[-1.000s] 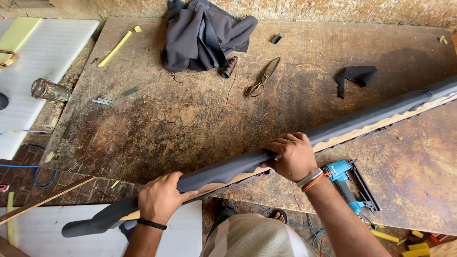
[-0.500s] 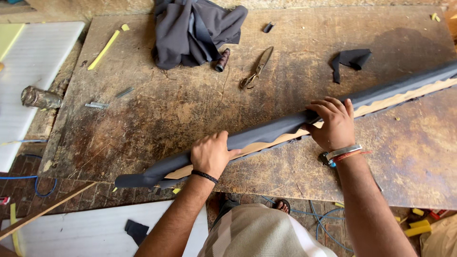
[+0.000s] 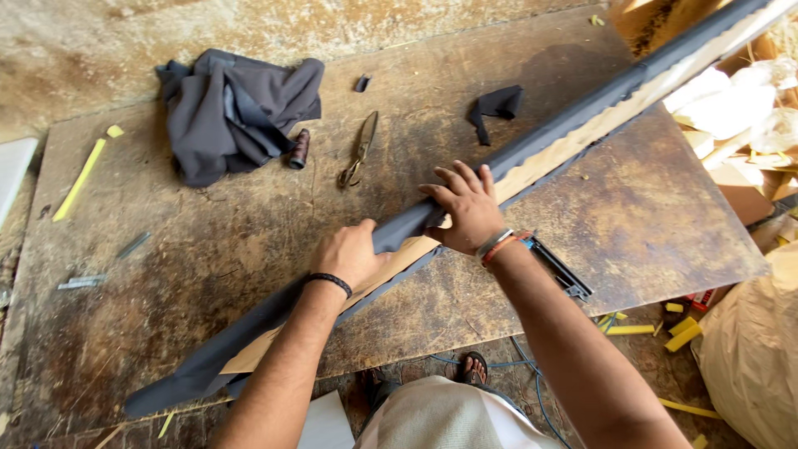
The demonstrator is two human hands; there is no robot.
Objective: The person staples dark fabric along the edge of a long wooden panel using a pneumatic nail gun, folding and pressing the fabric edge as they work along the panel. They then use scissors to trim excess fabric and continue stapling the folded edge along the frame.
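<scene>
A long wooden strip wrapped in dark grey fabric lies slantwise across the worn wooden worktable, from lower left to upper right. My left hand grips it near its middle, fingers curled over the fabric. My right hand lies flat on top of it a little further right, fingers spread and pressing down. Bare pale wood shows along the strip's lower edge.
A heap of grey cloth, a dark thread spool, scissors and a black fabric scrap lie at the back. A yellow stick lies left. A staple gun sits under my right wrist. Sacks stand right.
The view has swung left to right and the strip now lies more steeply. Both hands have slid along it toward the middle; my right hand went from gripping to pressing flat.
</scene>
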